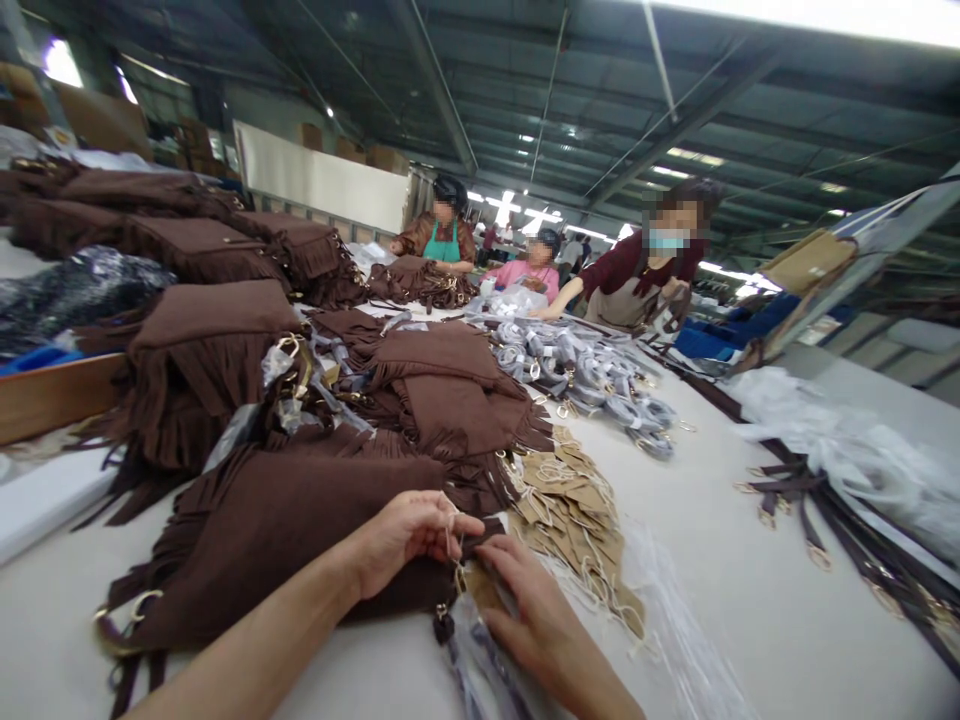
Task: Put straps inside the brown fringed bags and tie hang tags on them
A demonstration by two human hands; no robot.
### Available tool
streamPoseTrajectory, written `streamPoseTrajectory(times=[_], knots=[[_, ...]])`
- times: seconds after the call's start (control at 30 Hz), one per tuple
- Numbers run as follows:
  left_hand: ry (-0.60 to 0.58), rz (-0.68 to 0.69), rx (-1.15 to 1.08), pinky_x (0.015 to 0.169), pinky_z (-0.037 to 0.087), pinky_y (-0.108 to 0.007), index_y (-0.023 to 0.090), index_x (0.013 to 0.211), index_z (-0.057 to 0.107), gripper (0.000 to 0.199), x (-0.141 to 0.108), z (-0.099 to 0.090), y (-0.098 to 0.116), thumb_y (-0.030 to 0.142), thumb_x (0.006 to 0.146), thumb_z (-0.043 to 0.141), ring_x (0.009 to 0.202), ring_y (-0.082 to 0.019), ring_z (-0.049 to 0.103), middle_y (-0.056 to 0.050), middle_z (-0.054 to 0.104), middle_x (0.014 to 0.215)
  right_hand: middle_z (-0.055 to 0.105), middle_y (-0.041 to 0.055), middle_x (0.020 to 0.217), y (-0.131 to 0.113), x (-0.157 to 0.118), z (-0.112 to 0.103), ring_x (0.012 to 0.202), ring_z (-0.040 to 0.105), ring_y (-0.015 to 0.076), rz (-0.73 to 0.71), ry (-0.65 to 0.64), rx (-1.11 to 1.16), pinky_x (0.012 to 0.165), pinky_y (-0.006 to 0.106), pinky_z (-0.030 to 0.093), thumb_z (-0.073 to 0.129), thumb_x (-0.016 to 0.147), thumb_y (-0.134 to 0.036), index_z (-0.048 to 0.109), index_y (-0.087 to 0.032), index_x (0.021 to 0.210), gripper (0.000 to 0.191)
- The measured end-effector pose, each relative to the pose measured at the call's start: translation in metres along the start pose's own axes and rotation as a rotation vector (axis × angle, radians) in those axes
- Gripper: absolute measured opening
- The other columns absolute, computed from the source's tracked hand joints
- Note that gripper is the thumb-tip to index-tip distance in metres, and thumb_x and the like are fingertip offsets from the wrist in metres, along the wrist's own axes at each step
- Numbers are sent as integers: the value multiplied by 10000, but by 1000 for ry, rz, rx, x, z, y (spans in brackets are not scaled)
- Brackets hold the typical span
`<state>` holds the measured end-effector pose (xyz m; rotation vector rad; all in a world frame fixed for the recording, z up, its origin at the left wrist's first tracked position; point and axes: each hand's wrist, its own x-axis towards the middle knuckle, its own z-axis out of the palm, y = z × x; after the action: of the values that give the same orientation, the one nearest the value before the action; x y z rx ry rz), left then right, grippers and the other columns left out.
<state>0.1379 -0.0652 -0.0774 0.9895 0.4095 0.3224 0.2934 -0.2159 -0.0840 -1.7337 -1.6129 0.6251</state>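
A dark brown fringed bag [300, 530] lies flat in front of me, gold rings at its left corner. My left hand [416, 535] is over its right end, fingers pinched on a thin white string [451, 520]. Close by on the right, my right hand [532, 610] is closed on a tan tag [484, 590], partly hidden by the fingers. Between the hands is a gold clasp [460, 578]. Below it runs a strap in clear plastic wrap [476, 650]. To the right lies a heap of tan tags with white strings [577, 500].
More brown fringed bags [210, 320] are piled to the left and ahead. Plastic-wrapped straps [592, 370] lie bunched farther back. Dark straps [855, 540] and clear plastic [817, 420] are at right. Across the white table [712, 520], a masked person [637, 270] reaches toward the straps; two others are beyond.
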Motion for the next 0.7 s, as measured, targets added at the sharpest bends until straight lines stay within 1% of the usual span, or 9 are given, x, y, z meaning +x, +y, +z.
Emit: streamPoseTrajectory(times=[0.13, 0.17, 0.23, 0.3, 0.33, 0.47, 0.57, 0.63, 0.7], knots=[[29, -12, 90, 525, 328, -213, 121, 696, 631, 150, -1, 5, 0, 180, 564, 592, 535, -75, 583, -127, 724, 1095, 637, 15, 867, 2, 1, 11, 820, 593, 199, 59, 124, -61, 719, 281, 455, 563, 685, -64, 617, -220, 895, 267], [40, -7, 134, 512, 320, -207, 122, 725, 658, 191, -1, 6, -1, 170, 556, 585, 521, -69, 579, -112, 730, 1072, 632, -4, 804, 2, 2, 11, 751, 589, 183, 78, 141, -38, 668, 265, 443, 561, 721, -83, 605, -226, 884, 221], [59, -1, 240, 502, 317, -196, 134, 832, 711, 293, -2, 10, -2, 170, 571, 583, 504, -76, 569, -66, 751, 875, 633, -27, 735, 0, 2, 10, 659, 587, 162, 93, 175, 29, 611, 246, 430, 545, 792, -123, 594, -235, 953, 202], [51, -6, 320, 496, 319, -186, 146, 968, 730, 393, -3, 13, -5, 188, 604, 588, 501, -97, 562, -12, 697, 632, 663, -25, 754, -2, 2, 8, 651, 617, 158, 79, 208, 94, 606, 239, 449, 532, 850, -169, 568, -241, 1055, 221], [27, -6, 337, 493, 327, -183, 149, 1022, 727, 437, -4, 15, -6, 192, 609, 590, 499, -104, 556, 3, 670, 583, 682, -18, 778, -3, 2, 7, 668, 636, 160, 67, 215, 113, 612, 238, 462, 536, 871, -199, 558, -242, 1071, 207], [-128, 108, 380, 521, 419, -196, 167, 1094, 712, 536, -6, 24, -9, 131, 585, 547, 535, -98, 528, -16, 714, 825, 727, 4, 872, -3, 6, 12, 778, 685, 171, -46, 237, 89, 704, 241, 504, 554, 884, -197, 578, -249, 1076, 200], [-118, 229, 513, 542, 435, -198, 159, 979, 731, 458, -8, 30, -11, 97, 599, 482, 557, -106, 527, 10, 673, 758, 711, 8, 863, -3, 11, 17, 788, 671, 169, -175, 309, -3, 725, 241, 497, 540, 873, -135, 636, -261, 1091, 270], [-68, 244, 572, 523, 420, -196, 143, 827, 727, 319, -8, 30, -13, 119, 637, 472, 536, -109, 535, 21, 621, 660, 676, 9, 819, -3, 14, 17, 762, 646, 162, -233, 331, -26, 699, 232, 485, 550, 876, -136, 683, -259, 959, 198], [-3, 192, 571, 485, 388, -191, 133, 746, 704, 212, -5, 27, -14, 185, 685, 508, 516, -114, 555, 19, 601, 609, 637, 15, 812, -3, 15, 15, 760, 624, 158, -248, 385, 0, 684, 225, 480, 572, 878, -159, 676, -242, 822, 144]])
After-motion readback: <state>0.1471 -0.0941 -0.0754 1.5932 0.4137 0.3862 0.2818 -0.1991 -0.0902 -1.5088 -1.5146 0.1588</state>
